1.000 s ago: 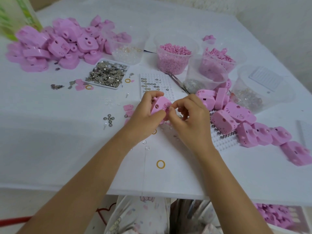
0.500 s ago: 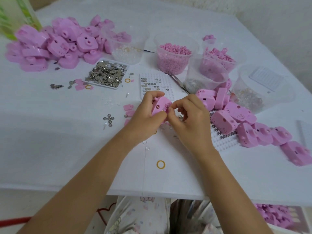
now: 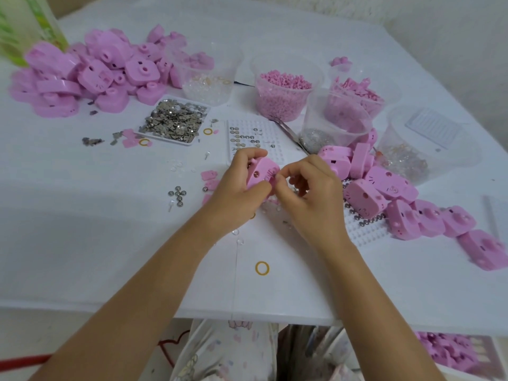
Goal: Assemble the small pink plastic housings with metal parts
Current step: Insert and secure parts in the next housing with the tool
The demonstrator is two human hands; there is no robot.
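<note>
My left hand (image 3: 236, 188) grips a pink housing (image 3: 262, 173) just above the white table (image 3: 82, 237), thumb below it and fingers curled over its top. A round hole shows on its face. My right hand (image 3: 310, 193) meets the housing's right edge with thumb and forefinger pinched together; whatever small part they hold is hidden. A white tray (image 3: 176, 123) of shiny metal pieces lies to the upper left. Behind the hands a white grid board (image 3: 254, 138) carries small metal rings.
A heap of pink housings (image 3: 90, 75) fills the back left and a row of them (image 3: 398, 199) runs off to the right. Clear cups (image 3: 286, 92) of pink and clear bits stand at the back. Loose rings (image 3: 178, 195) and a yellow band (image 3: 262, 268) lie nearby.
Both hands stay in place on the housing. The right fingertips have shifted slightly against its edge; nothing else has moved.
</note>
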